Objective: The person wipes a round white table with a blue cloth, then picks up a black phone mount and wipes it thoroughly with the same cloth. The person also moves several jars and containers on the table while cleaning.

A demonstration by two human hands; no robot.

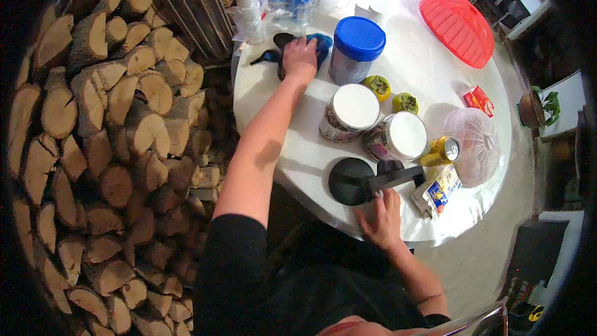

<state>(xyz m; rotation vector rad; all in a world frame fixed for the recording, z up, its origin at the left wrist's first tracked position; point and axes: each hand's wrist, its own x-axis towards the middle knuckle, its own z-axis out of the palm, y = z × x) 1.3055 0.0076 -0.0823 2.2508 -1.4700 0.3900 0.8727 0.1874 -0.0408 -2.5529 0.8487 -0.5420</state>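
Note:
My left hand (300, 59) rests on a dark and blue cloth-like bundle (322, 45) at the left of the round table; its fingers cover part of the bundle, so its hold on it is unclear. My right hand (383, 218) is at the near edge, fingers apart, its fingertips at a black stand (394, 180) with a round base (350, 181). Beyond the stand are two jars with white lids (356, 106) (407, 136). A tub with a blue lid (360, 39) stands right of my left hand, and two green-yellow persimmons (377, 87) (405, 103) lie near it.
A gold can (440, 151), a printed packet (437, 192), a pale mesh cover (472, 147) and a red packet (479, 101) are on the right. A red mesh cover (457, 28) lies farther back. Bagged bottles and cans (298, 4) stand at the far left. Stacked firewood (116, 185) fills the left side.

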